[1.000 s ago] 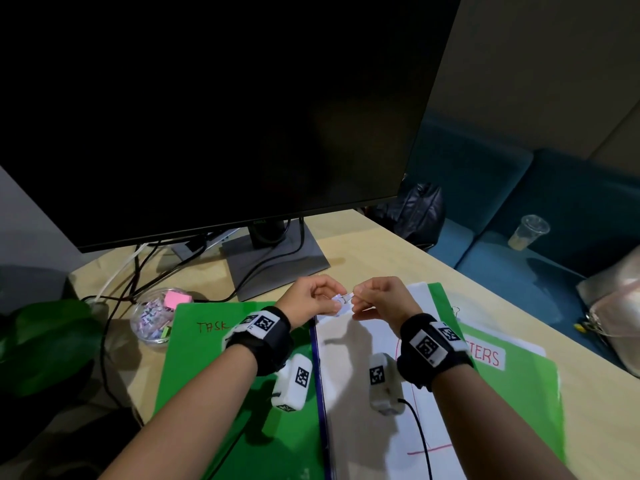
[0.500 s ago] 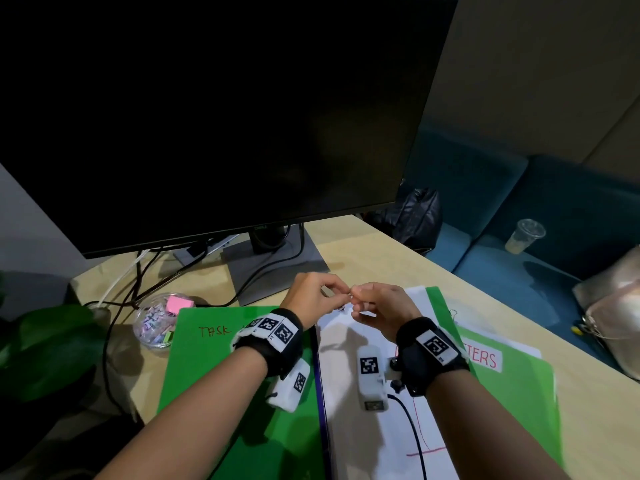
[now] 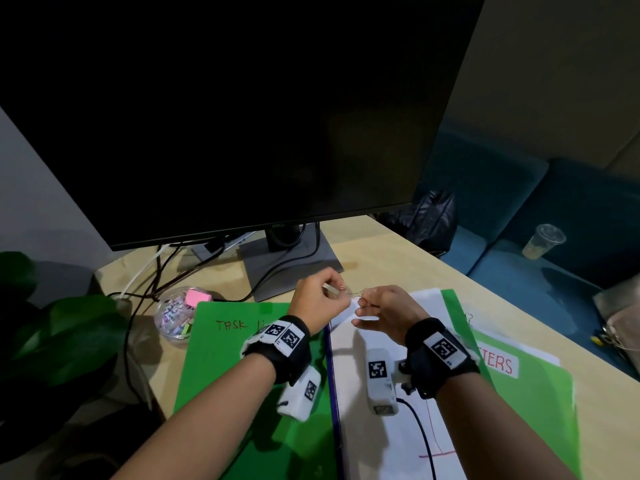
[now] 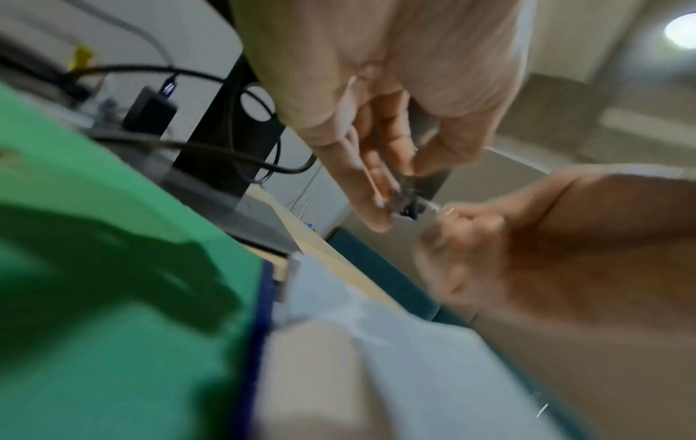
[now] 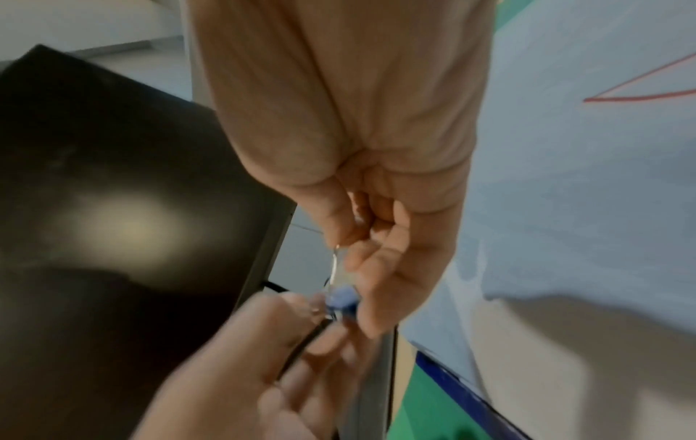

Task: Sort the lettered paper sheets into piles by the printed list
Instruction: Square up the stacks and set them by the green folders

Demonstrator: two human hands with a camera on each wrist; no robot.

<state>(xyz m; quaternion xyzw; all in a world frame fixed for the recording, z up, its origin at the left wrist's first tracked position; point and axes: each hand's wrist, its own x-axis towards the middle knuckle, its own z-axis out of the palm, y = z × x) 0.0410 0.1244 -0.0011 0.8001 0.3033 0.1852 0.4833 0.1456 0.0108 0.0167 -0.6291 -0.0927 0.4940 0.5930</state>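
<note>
White sheets (image 3: 388, 441) lie below both hands (image 3: 320, 301) (image 3: 388, 311), each grip pinching a binder clip (image 5: 341, 300).

- The binder clip (image 5: 341, 300) pinched between both hands has a small blue body with a dull sheen and thin, bright wire arms of metal.
- Under the hands, the white sheet (image 3: 388, 431) is matt paper, marked with red pen lines.
- To either side of it, the green folders (image 3: 221, 375) are smooth plastic with a soft gloss.
- Beyond the grip, the monitor (image 3: 225, 109) has a dark, faintly reflective screen, and its stand (image 3: 291, 268) is matt grey.
- The desk (image 3: 391, 261) is pale, smooth wood-look board.
- Left of the grip, the clear tub (image 3: 173, 313) is glossy plastic.
</note>
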